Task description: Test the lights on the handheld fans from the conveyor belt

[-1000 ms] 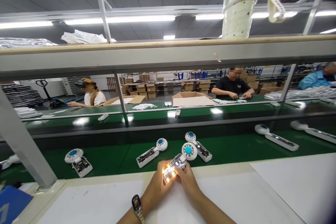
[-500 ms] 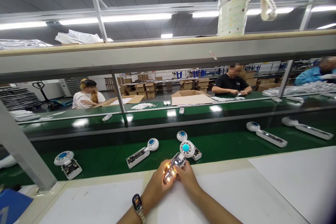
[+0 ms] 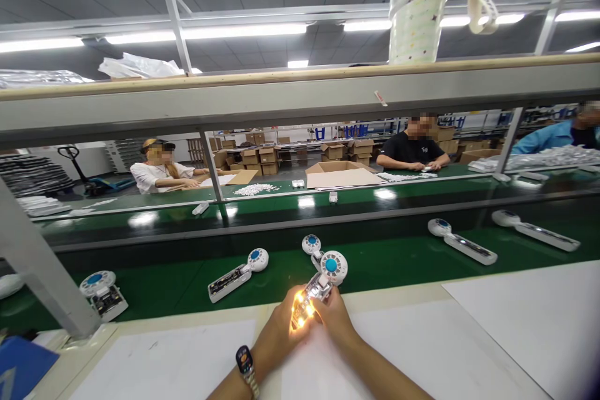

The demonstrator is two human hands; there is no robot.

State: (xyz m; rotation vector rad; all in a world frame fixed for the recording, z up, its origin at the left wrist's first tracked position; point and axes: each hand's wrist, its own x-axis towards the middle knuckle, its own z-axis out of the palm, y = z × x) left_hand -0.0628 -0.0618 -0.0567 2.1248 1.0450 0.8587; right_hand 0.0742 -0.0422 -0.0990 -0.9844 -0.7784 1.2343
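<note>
Fingers (image 3: 328,306) of both hands wrap the lit device (image 3: 313,295).

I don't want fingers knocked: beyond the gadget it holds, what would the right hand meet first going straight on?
Probably the left hand, ahead and to the left of the right hand, at the lit end of the gadget; depth is hard to judge here.

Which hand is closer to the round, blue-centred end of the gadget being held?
The right hand: it grips the gadget just below the round end. The left hand is farther off, around the opposite, glowing end.
</note>
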